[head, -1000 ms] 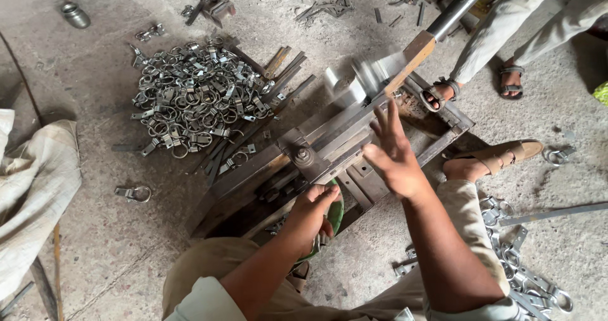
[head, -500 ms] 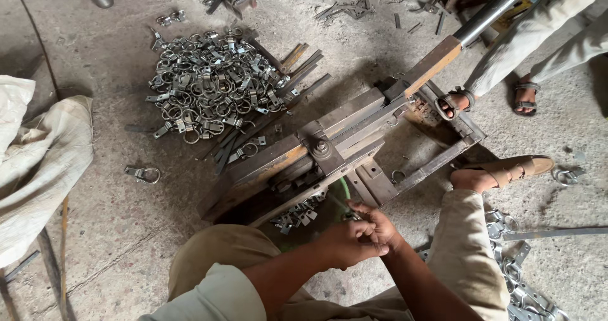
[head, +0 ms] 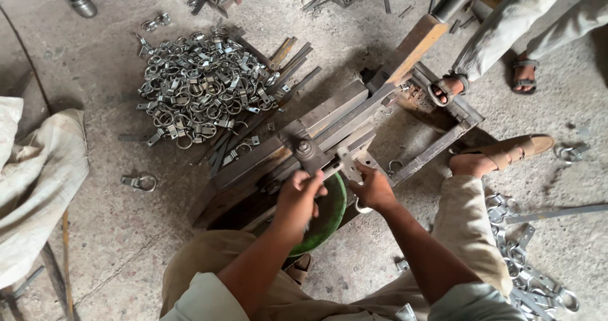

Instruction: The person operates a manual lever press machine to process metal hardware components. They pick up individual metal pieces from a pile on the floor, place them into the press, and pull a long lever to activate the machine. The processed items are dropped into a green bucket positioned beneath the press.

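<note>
Seating a metal clamp piece [head: 349,164] in the press [head: 329,128], your right hand [head: 373,188] grips it, your left hand [head: 301,194] clenched; align squarely next.

Soft, even daylight fills the scene, with no harsh glare. Just beyond the fingers [head: 315,180] the press [head: 329,128] throws a faint shadow, darkest beneath its frame. The clamp pile [head: 199,86] farther off glints dully (still sharp). Edges bend slightly; the hands look a little motion-softened.

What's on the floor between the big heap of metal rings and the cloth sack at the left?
One metal ring clamp lies alone there, seen from the head view.
</note>
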